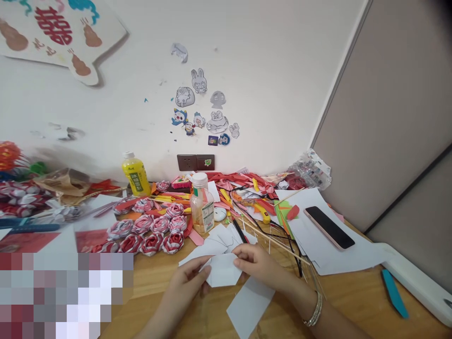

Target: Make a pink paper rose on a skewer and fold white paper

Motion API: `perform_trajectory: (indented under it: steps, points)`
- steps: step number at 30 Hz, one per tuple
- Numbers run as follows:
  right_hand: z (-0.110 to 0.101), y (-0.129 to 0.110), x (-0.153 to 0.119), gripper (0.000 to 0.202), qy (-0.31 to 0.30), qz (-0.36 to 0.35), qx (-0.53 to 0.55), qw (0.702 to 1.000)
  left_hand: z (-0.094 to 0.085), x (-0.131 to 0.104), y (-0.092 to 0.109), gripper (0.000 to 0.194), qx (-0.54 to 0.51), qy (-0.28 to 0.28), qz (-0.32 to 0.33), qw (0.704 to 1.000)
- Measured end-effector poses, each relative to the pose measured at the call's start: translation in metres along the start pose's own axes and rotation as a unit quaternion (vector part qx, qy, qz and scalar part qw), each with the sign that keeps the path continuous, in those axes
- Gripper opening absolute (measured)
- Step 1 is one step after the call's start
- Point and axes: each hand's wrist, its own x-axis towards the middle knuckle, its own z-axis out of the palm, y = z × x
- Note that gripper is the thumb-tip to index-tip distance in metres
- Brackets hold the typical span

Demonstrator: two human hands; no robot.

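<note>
Left hand (190, 277) and right hand (257, 263) both pinch the folded white paper (223, 274), one at each side, over the tabletop (151, 282). It seems very light and easily creased; edges, held with gentle pressure, should suit best.

Your one camera looks from your head, forward and down across the table (150, 287) to the wall (275, 89) beyond, near enough that your left hand (190, 278) and right hand (260, 264) sit close by, below the view's centre.
</note>
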Motion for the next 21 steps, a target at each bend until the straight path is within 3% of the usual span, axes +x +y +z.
perform_trajectory:
  steps: [5, 11, 17, 21]
  points:
    - [0.0, 0.005, 0.003, 0.032, 0.014, -0.004, 0.08, 0.997, 0.0, -0.004, -0.003, 0.027, -0.099, 0.023, -0.02, 0.995]
    - [0.005, -0.003, 0.002, 0.027, 0.029, -0.026, 0.133, 0.99, -0.002, -0.002, -0.007, 0.024, -0.156, 0.017, -0.044, 0.987]
    - [0.008, -0.006, -0.001, 0.02, 0.052, -0.043, 0.058, 0.996, -0.004, 0.003, -0.007, 0.037, -0.105, -0.035, -0.048, 0.993]
    - [0.006, -0.008, -0.002, 0.016, 0.052, -0.093, -0.063, 0.992, -0.004, 0.005, -0.012, 0.035, -0.051, -0.013, -0.043, 0.998]
